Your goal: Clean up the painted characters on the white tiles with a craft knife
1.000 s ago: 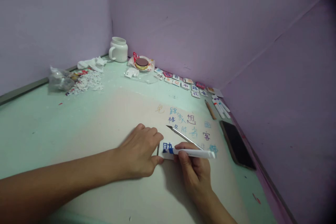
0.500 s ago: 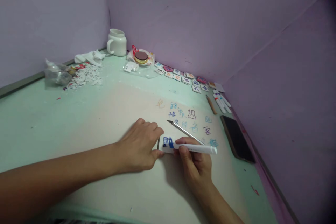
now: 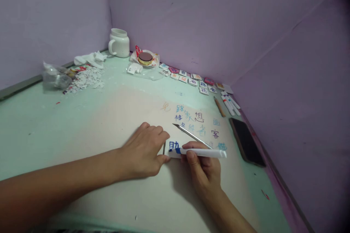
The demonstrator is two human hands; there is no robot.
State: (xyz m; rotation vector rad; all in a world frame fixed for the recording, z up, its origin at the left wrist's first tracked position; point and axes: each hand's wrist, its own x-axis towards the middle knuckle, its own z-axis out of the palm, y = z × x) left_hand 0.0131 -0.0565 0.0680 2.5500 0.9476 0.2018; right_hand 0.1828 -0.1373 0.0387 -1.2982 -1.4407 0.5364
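White flat block marked with a bold blue character (image 3: 173, 146), located between the hands: the left hand (image 3: 149, 149) pinches its left end, thumb on the near side and fingers on the far side. A thin dark strip (image 3: 164, 148) shows at that end; its nature is unclear. The right hand (image 3: 205, 170) grasps a white cylindrical felt marker with a blue writing end (image 3: 203, 152), whose long axis runs nearly crosswise, blue end directed left over the lower right of the character. Left fingertips are nearest the block; its right end is hidden, so its long axis cannot be told. Whether the marker touches the surface is likewise unclear. The character stands upright to the viewer, its strokes dense, with plain white below. Just beyond lies a slender silver tool with a dark pointed tip (image 3: 191, 135), slanting behind the right hand. Farther out, coloured handwritten characters (image 3: 199, 116) cover part of a pale sheet (image 3: 125, 204), beside a dark flat phone (image 3: 247, 142).
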